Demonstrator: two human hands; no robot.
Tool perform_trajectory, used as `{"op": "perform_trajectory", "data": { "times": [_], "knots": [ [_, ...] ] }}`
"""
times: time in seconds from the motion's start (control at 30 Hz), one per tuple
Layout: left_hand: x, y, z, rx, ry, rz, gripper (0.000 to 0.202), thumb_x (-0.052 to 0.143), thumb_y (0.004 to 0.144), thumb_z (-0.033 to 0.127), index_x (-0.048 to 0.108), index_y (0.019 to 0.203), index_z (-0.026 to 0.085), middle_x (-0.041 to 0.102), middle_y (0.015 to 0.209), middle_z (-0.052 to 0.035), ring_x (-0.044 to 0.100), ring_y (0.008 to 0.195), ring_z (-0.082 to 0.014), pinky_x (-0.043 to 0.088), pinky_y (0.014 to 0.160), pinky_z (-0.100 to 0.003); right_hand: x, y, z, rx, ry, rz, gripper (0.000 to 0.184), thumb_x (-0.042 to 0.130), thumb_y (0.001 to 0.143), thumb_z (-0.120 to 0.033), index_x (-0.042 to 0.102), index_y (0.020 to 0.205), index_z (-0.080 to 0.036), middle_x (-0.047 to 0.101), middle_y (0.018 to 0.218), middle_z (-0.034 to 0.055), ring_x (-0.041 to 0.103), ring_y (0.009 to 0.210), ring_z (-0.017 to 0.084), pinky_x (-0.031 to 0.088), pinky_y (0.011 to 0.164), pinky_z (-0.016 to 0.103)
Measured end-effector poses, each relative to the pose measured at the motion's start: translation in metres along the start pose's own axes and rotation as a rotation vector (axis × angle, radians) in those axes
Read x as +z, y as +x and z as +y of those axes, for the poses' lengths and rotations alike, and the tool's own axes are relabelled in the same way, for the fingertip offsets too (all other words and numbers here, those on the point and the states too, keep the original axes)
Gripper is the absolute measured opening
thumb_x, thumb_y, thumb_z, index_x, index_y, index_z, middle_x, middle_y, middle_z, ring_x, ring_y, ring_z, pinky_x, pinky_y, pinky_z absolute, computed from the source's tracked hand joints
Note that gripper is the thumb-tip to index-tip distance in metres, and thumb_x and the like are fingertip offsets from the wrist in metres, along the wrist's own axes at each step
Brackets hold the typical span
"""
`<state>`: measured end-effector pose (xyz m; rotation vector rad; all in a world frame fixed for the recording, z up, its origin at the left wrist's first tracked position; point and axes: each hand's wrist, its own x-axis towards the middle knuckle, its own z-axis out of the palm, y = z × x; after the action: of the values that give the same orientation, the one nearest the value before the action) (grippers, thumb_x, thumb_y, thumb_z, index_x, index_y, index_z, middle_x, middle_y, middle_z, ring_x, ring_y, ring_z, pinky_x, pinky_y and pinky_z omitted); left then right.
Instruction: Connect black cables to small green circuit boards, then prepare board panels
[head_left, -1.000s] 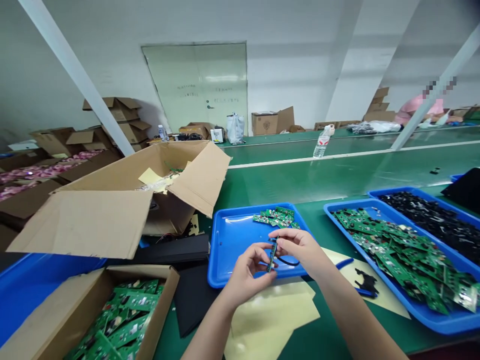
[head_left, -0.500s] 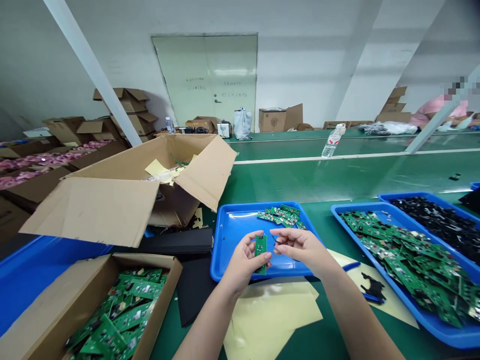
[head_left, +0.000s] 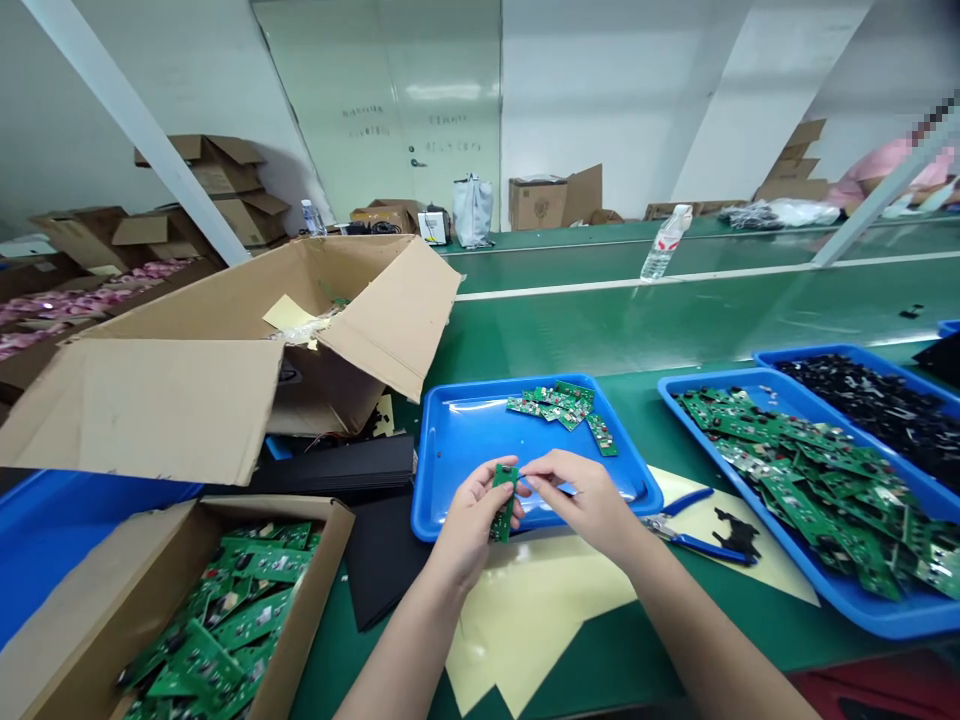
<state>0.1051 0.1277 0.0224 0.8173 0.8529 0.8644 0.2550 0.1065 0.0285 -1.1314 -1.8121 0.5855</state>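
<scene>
1. Left hand is curled narrowly around a green circuit board, which stands nearly upright with its lower end showing below the fingers.
2. Right hand is narrow too, its fingertips just beside the board's upper part. Whether they grip anything is hidden.
3. Both hands are above a blue tray, near its front edge. A small heap of green circuit boards lies toward its far edge.
4. Blue-handled pliers rest on a pale yellow sheet, right of the tray, on the green assembly bench.
5. Further right, a blue tray of circuit boards sits beside a blue tray of black parts, whose shapes are hard to make out.
6. Left of the hands, a cardboard box holds more boards.
7. Writing on the far door is too blurred to read.
</scene>
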Motion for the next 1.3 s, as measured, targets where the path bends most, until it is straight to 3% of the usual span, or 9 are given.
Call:
{"op": "perform_trajectory", "data": {
  "times": [0.17, 0.3, 0.8, 1.3],
  "knots": [
    [0.002, -0.002, -0.001, -0.026, 0.002, 0.001, 0.028, 0.063, 0.067, 0.023, 0.059, 0.093, 0.013, 0.058, 0.065, 0.0004, 0.050, 0.053, -0.0070, 0.038, 0.049, -0.019, 0.011, -0.003, 0.006, -0.087, -0.161, 0.016, 0.024, 0.040, 0.088, -0.018, 0.060, 0.099, -0.018, 0.062, 0.072, 0.0032, 0.056, 0.065, 0.014, 0.046, 0.063, 0.027],
    [0.002, -0.002, -0.002, -0.054, -0.004, -0.011, 0.029, 0.062, 0.067, 0.023, 0.060, 0.094, 0.012, 0.058, 0.064, 0.0002, 0.049, 0.051, -0.0070, 0.039, 0.049, -0.019, 0.015, -0.005, 0.010, -0.099, -0.220, 0.030, 0.036, 0.037, 0.088, -0.017, 0.046, 0.123, -0.016, 0.064, 0.079, 0.0049, 0.058, 0.071, 0.015, 0.048, 0.067, 0.029],
    [0.003, -0.003, -0.004, -0.089, 0.031, -0.001, 0.022, 0.057, 0.068, 0.027, 0.056, 0.085, 0.014, 0.058, 0.062, -0.0005, 0.052, 0.050, -0.0086, 0.043, 0.046, -0.019, 0.020, -0.006, 0.015, -0.169, -0.363, -0.035, 0.036, 0.034, 0.088, -0.015, 0.044, 0.123, -0.015, 0.065, 0.085, 0.0069, 0.056, 0.068, 0.017, 0.048, 0.062, 0.031],
    [0.004, -0.003, -0.005, -0.048, 0.065, 0.010, 0.020, 0.057, 0.070, 0.035, 0.053, 0.074, 0.015, 0.052, 0.051, 0.0032, 0.045, 0.043, -0.0068, 0.036, 0.043, -0.018, 0.022, -0.006, 0.014, -0.176, -0.379, -0.032, 0.035, 0.033, 0.089, -0.016, 0.047, 0.120, -0.014, 0.065, 0.082, 0.0069, 0.057, 0.069, 0.017, 0.049, 0.062, 0.032]
  ]
}}
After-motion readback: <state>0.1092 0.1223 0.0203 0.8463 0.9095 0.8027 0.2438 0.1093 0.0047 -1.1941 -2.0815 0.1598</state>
